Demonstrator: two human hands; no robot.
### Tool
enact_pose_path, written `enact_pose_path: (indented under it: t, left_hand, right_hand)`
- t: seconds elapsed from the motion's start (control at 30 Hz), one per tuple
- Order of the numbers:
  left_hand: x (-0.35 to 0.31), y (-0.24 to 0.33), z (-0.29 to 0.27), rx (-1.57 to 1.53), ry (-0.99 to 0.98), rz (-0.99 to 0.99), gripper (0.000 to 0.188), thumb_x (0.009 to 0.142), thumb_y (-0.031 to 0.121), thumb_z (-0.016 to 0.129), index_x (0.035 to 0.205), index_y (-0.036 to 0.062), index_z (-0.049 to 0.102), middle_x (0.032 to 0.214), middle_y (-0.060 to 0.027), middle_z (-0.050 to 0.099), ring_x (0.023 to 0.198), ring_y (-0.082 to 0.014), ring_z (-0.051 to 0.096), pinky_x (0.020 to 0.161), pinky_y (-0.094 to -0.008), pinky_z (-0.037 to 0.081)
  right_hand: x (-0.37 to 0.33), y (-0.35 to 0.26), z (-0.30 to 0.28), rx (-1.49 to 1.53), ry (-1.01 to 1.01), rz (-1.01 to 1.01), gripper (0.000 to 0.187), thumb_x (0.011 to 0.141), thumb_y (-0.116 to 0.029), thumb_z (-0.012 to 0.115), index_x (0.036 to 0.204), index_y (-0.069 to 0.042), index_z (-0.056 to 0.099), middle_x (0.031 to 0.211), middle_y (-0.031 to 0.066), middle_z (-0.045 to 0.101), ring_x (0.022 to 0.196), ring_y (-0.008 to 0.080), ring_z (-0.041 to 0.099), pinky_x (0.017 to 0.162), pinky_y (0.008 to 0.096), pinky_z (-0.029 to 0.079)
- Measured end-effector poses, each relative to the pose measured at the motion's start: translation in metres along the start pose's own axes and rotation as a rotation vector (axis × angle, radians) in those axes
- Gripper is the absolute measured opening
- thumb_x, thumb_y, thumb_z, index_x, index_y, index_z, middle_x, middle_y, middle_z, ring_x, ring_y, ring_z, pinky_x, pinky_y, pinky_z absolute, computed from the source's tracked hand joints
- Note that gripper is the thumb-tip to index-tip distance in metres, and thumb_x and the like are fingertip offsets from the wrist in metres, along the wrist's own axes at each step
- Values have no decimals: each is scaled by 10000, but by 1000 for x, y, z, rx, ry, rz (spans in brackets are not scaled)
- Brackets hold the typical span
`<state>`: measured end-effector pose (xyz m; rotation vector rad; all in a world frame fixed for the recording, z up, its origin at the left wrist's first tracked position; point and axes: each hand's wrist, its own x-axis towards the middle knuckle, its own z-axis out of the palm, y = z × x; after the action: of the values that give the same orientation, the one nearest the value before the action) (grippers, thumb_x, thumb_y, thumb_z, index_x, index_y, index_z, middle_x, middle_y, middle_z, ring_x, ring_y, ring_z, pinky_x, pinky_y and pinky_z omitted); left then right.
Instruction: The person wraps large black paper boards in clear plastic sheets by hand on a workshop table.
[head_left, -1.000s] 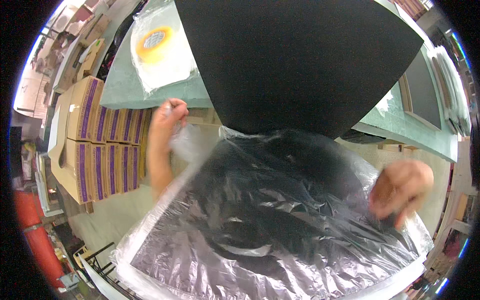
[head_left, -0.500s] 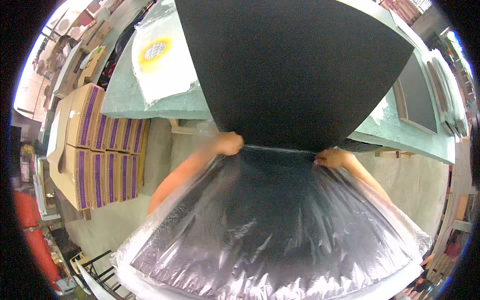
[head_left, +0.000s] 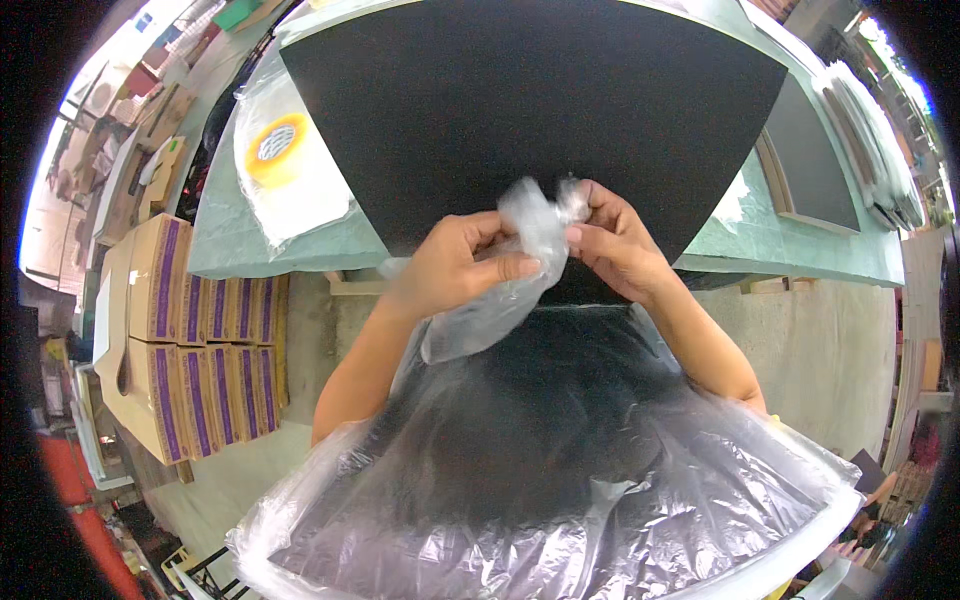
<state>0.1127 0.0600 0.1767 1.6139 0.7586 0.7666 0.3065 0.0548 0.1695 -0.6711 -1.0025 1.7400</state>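
A large black board (head_left: 530,110) lies on the green table (head_left: 790,250) and sticks out over its near edge. A clear plastic bag (head_left: 560,500) covers the near part of the board and spreads wide toward me. My left hand (head_left: 455,265) and my right hand (head_left: 615,240) meet at the middle of the board. Both grip the bunched mouth of the bag (head_left: 540,235), gathered into a crumpled knot between the fingers.
A roll of yellow tape (head_left: 275,135) lies inside another clear bag on the table's left part. Stacked cardboard boxes with purple stripes (head_left: 185,330) stand on the floor at the left. A dark framed panel (head_left: 805,160) rests on the table at the right.
My hands have come together from the bag's two sides to the middle. The open plastic edge is now bunched up between them.
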Motion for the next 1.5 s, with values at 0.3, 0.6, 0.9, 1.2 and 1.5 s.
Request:
enact_pose_path:
  t: [0.3,0.6,0.9,1.2,1.5]
  left_hand:
    - [1,25,1,-428,406,40,235,778,118,583,979,12,527,715,-12,519,650,-56,476,581,-185,386]
    - [0,14,-4,-9,597,165,382,695,25,644,1049,41,502,709,17,488,653,-52,462,602,-184,389]
    - [-5,7,-13,411,655,177,232,725,113,636,911,19,533,776,-21,519,732,-115,494,672,-240,402]
    - [-6,19,29,353,183,306,214,735,224,623,647,39,562,656,-67,531,612,-184,516,561,-288,402]
    - [-35,40,-37,763,1302,621,201,769,163,589,869,30,476,797,-56,498,676,-152,450,638,-271,372]
  right_hand:
    - [-18,-11,-35,-263,252,-188,248,773,-196,588,919,-5,529,787,37,558,717,101,521,670,247,415]
    - [-24,-9,-6,-550,-361,305,393,673,-110,699,1012,1,535,941,48,580,861,113,524,792,268,406]
    - [-30,-9,-7,-320,-99,165,186,726,-203,665,752,-26,614,689,13,593,607,61,523,561,196,411]
    - [-31,14,-2,-73,-39,99,310,735,-376,633,622,-101,547,581,-52,494,525,50,429,474,203,341]
    - [-34,-15,-11,-270,-23,-13,260,775,-272,607,644,-56,544,636,-15,504,554,104,470,547,217,375]
